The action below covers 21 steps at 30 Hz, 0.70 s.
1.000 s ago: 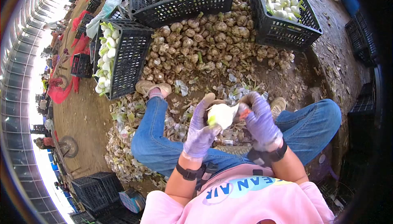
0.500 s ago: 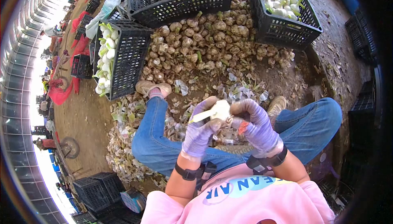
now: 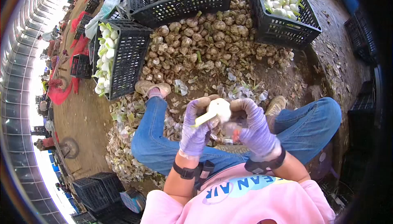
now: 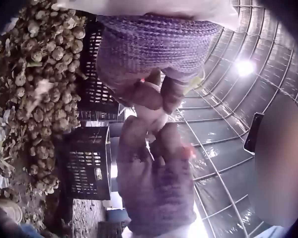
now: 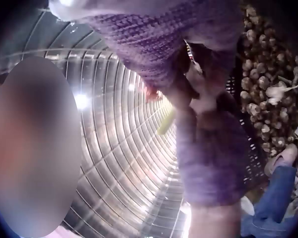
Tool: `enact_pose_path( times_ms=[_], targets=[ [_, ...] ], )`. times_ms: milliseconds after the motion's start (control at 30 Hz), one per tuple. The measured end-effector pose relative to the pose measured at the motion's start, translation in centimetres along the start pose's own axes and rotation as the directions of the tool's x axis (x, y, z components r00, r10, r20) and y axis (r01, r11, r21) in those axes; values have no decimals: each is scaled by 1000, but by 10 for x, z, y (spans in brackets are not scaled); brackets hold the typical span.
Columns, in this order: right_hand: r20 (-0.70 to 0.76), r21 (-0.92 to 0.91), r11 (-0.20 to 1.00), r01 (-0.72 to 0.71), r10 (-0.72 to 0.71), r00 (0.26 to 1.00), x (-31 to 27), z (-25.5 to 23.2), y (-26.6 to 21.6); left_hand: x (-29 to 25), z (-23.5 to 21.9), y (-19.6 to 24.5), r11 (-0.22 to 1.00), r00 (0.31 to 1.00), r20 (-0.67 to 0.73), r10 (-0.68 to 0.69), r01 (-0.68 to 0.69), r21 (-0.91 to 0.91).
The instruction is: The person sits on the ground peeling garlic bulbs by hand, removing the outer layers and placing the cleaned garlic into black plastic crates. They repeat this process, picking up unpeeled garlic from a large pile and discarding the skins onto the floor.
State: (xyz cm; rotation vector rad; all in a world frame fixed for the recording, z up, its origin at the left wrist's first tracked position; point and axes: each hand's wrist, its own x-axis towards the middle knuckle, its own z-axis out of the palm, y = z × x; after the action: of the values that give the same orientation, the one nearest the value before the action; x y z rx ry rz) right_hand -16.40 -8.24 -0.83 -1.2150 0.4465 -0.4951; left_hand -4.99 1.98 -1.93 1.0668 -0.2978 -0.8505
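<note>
Between my two hands is a white garlic bulb (image 3: 220, 107), its pale cut stem (image 3: 204, 118) pointing toward the lower left. My left hand (image 3: 194, 126), in a purple knit glove with dirty fingertips, grips the bulb from the left. Gloved the same way, my right hand (image 3: 258, 133) has curled fingertips at the bulb's right side and a blurred thumb with an orange-red patch. In the left wrist view, fingers of both hands meet around the bulb (image 4: 151, 116). The right wrist view shows the stem (image 5: 166, 122) jutting out past the fingers.
A heap of unpeeled garlic (image 3: 204, 39) lies ahead. Black crates of clean bulbs stand around it: one left (image 3: 130, 62), one at the back (image 3: 184, 9), one right (image 3: 288, 29). Peeled skins (image 3: 127, 150) litter the ground by my legs. More black crates (image 3: 94, 191) stand lower left.
The bulb has turned, so its stem now points lower left and shows more plainly than a second ago. Both hands stay around it; the right thumb has shifted below the bulb.
</note>
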Motion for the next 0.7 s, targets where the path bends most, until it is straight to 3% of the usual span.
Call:
enact_pose_path(
  times_ms=[33, 100, 133, 233, 267, 367, 433, 500, 533, 567, 600, 633, 700],
  targets=[
    [0, 1, 1000, 1, -1, 1000, 0, -2, 3, 0, -3, 1, 1000, 1000, 0, 0, 0, 1],
    [-21, 179, 977, -115, 121, 992, 3, -7, 7, -2, -10, 7, 972, 988, 49, -145, 152, -181],
    [-35, 334, 921, -199, 223, 974, 8, -11, 2, -2, -7, 3, 949, 991, 50, -121, 130, -287],
    [-58, 379, 897, -226, 267, 962, 18, -26, 1, -4, -21, 0, 942, 987, 88, -136, 156, -297],
    [-35, 246, 954, -169, 183, 983, 17, -22, -4, -4, -19, 1, 942, 988, 85, -133, 152, -298],
    [80, 206, 967, -153, 139, 987, 7, -11, -5, -2, -2, 5, 975, 994, -1, -106, 103, -196],
    [68, 184, 972, -145, 135, 988, 4, -7, 0, -2, 4, 5, 982, 997, -22, -71, 67, -174],
    [27, -42, 985, -165, 166, 986, 3, -6, 5, -2, -1, 1, 980, 996, -15, -83, 79, -185],
    [74, -174, 985, 12, 1, 997, 5, -11, 8, -1, -4, -2, 977, 996, -7, -91, 88, -196],
    [74, -173, 985, 12, 1, 997, 6, -12, 4, -2, -7, -3, 977, 996, -8, -91, 88, -196],
    [-17, 107, 984, -143, 146, 989, 7, -12, -3, -3, -11, -3, 949, 992, 25, -125, 127, -289],
    [-64, 389, 884, -260, 307, 949, 9, -13, -7, -4, -13, -3, 910, 986, 60, -156, 167, -379],
    [-107, 465, 859, -212, 292, 950, 14, -21, -2, -5, -5, 0, 913, 991, 9, -131, 124, -388]
  ],
)
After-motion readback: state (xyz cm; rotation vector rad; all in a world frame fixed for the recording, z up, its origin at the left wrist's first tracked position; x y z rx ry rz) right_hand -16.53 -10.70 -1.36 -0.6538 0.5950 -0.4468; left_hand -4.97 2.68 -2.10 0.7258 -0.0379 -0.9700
